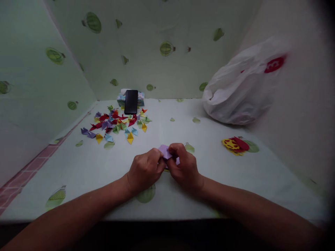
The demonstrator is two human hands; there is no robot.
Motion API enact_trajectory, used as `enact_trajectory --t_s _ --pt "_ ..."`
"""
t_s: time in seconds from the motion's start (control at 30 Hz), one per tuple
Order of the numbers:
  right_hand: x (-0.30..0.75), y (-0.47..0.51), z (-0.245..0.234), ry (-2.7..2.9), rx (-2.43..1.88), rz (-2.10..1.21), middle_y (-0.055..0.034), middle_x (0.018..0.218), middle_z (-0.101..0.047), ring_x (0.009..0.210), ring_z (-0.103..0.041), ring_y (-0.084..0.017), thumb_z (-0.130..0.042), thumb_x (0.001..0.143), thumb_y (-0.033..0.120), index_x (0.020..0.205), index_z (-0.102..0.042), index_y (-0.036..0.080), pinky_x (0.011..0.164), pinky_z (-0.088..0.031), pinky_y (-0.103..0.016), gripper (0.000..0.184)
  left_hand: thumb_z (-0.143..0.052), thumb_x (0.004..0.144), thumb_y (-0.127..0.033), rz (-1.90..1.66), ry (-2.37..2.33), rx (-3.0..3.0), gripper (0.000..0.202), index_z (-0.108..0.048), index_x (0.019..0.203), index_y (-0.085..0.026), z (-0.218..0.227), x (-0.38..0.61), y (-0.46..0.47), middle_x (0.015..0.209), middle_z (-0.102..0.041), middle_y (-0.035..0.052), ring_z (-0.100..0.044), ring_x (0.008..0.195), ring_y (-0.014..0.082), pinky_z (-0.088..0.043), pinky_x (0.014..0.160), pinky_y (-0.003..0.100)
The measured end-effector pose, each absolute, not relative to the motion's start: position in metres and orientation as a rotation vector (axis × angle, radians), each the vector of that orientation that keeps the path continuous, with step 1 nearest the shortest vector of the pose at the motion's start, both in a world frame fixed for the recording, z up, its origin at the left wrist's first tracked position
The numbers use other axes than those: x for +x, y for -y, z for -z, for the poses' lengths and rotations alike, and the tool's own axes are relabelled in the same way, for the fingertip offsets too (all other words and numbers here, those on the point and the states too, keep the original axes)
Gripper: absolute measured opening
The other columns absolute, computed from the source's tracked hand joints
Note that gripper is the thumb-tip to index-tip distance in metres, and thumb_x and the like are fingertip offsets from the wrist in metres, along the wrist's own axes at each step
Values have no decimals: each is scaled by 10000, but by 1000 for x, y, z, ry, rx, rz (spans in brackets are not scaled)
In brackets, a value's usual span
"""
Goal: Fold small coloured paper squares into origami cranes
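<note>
A small piece of folded purple paper [164, 151] is held between my two hands, over the middle of the table. My left hand [147, 167] is closed, with thumb and fingers pinching the paper's left side. On its right side my right hand [185, 167] is closed too, thumb and index finger on the paper. Part of the paper is hidden behind my fingers. Something yellowish shows just beneath my hands, mostly covered. Beyond my left hand lies a pile of folded paper figures [119, 125] in red, purple, yellow, green, blue and orange.
A black phone [131, 101] leans on a tissue box [141, 99] behind the pile. Yellow and red paper cut-outs [232, 145] lie at the right. A white plastic bag [235, 94] stands at the back right. The table [104, 167] has a pale cloth with green balloon prints.
</note>
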State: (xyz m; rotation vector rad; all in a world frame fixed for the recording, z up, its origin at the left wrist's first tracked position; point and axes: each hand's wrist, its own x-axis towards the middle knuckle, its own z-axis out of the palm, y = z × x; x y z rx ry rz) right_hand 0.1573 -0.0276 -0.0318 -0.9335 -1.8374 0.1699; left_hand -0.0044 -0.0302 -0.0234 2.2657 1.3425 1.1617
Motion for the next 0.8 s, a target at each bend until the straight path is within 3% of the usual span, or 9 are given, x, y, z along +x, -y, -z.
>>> enact_trajectory --t_s 0.33,0.5,0.57,0.67,0.8 --pt "161 30 30 1814 -939 -140 5 773 -595 646 -577 -143 -444 748 29 979 -456 242 610 -472 -260 314 -645 804 -303 -1199 -1246 2129 135 -585 705 -234 28 -8 30 672 -649 39 -649 692 186 -532 666 273" --pt "167 27 30 1875 -906 -47 -4 795 -634 655 -604 -152 -461 799 33 1021 -466 244 620 -476 -270 307 -662 807 -271 -1156 -1107 2017 113 -622 894 -210 20 -10 31 825 -679 39 -663 747 170 -535 742 302" --pt "170 25 28 1908 -870 -14 -2 782 -648 643 -609 -151 -476 813 35 1035 -464 242 606 -472 -264 303 -647 821 -284 -1124 -1055 1810 192 -609 985 -191 13 -11 30 885 -671 43 -656 727 154 -542 705 293" --pt "171 21 26 2001 -708 33 -7 763 -678 642 -628 -154 -477 857 37 1045 -464 237 595 -467 -256 275 -592 882 -378 -1002 -1015 1421 241 -648 985 -167 5 -11 27 795 -658 27 -613 624 125 -530 611 267" --pt "171 19 32 2108 -581 75 -20 700 -678 588 -618 -174 -500 914 95 1082 -476 219 561 -455 -274 210 -637 859 -430 -879 -965 1253 294 -669 804 -142 4 -14 24 658 -620 13 -573 566 108 -493 539 226"
